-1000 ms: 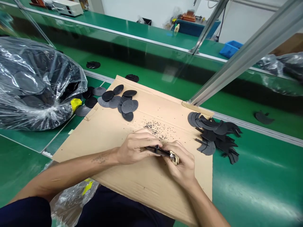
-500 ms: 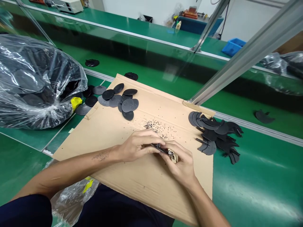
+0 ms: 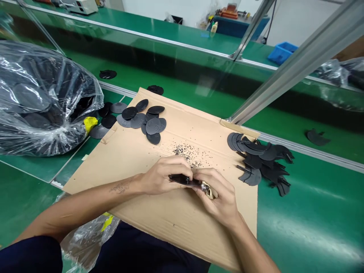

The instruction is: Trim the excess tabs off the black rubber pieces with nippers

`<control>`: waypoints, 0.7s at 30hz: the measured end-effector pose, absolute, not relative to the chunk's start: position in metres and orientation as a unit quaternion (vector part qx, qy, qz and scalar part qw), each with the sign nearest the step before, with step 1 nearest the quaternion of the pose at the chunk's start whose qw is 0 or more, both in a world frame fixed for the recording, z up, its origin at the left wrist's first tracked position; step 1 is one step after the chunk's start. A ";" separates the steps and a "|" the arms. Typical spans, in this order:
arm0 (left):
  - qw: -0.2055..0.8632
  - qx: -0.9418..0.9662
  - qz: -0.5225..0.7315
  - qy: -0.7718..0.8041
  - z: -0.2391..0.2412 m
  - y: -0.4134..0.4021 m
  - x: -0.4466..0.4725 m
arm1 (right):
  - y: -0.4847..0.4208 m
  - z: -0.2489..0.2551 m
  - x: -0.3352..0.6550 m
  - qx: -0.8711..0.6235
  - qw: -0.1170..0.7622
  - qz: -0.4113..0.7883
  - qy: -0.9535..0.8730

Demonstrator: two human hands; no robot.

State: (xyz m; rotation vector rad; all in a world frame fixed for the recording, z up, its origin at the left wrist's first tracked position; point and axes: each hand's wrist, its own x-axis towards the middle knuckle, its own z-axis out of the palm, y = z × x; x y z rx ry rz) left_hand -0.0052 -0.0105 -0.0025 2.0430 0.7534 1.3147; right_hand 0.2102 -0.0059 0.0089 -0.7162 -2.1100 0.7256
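My left hand (image 3: 167, 175) is closed on the edge of a thin black oval piece (image 3: 181, 179), held nearly edge-on above the cardboard. My right hand (image 3: 217, 195) is wrapped round small cutting pliers (image 3: 207, 189) with cream handles, and its fingertips are also at the right end of the black piece. The pliers' metal head lies close against that end; the jaws are mostly hidden by my fingers. Just beyond my hands, tiny black scraps (image 3: 183, 149) are scattered on the cardboard sheet (image 3: 159, 216).
Loose black ovals (image 3: 153, 126) lie at the cardboard's far left. A heap of black pieces with stems (image 3: 257, 159) overhangs its right edge. A clear bag (image 3: 42, 102) full of black pieces stands left. A slanting metal post (image 3: 284, 72) rises beyond the cardboard on the green bench (image 3: 307, 212).
The black piece has turned between my hands, so more of its face and a small stub on it show. My right hand and the pliers have shifted slightly right.
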 end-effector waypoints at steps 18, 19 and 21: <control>0.584 0.627 0.436 0.274 -0.001 -0.006 -0.010 | -0.008 0.017 0.211 -0.279 0.428 0.257 -0.820; 0.584 0.628 0.438 0.268 0.000 -0.006 -0.010 | -0.009 0.017 0.211 -0.278 0.428 0.257 -0.821; 0.595 0.627 0.434 0.256 0.001 -0.008 -0.009 | -0.010 0.018 0.211 -0.268 0.423 0.254 -0.827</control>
